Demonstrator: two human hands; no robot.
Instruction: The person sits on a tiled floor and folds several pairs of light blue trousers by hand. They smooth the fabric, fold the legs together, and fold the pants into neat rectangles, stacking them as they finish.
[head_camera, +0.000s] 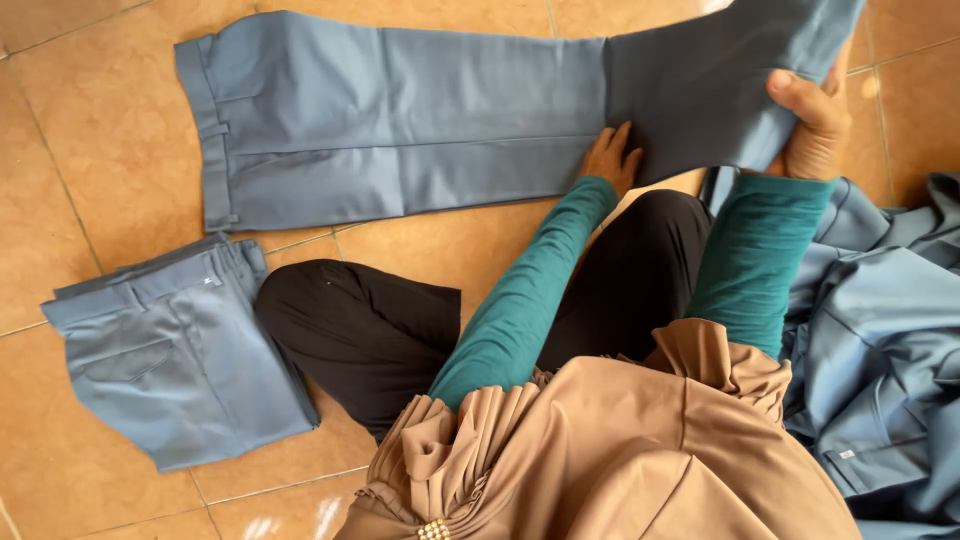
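In the head view, the trousers (400, 120) lie flat on the tile floor (90, 130) across the top of the frame, waistband at the upper left; the left hand (612, 158) rests with fingers spread flat on the cloth at the centre, and the right hand (812, 120) at the upper right is clenched on the lifted leg end. To do this fold well, I think the left palm should press at the crease line while the right brings the leg end over evenly, edges matching. A folded pair (175, 350) lies at the lower left, a pile (880, 330) at the right edge.
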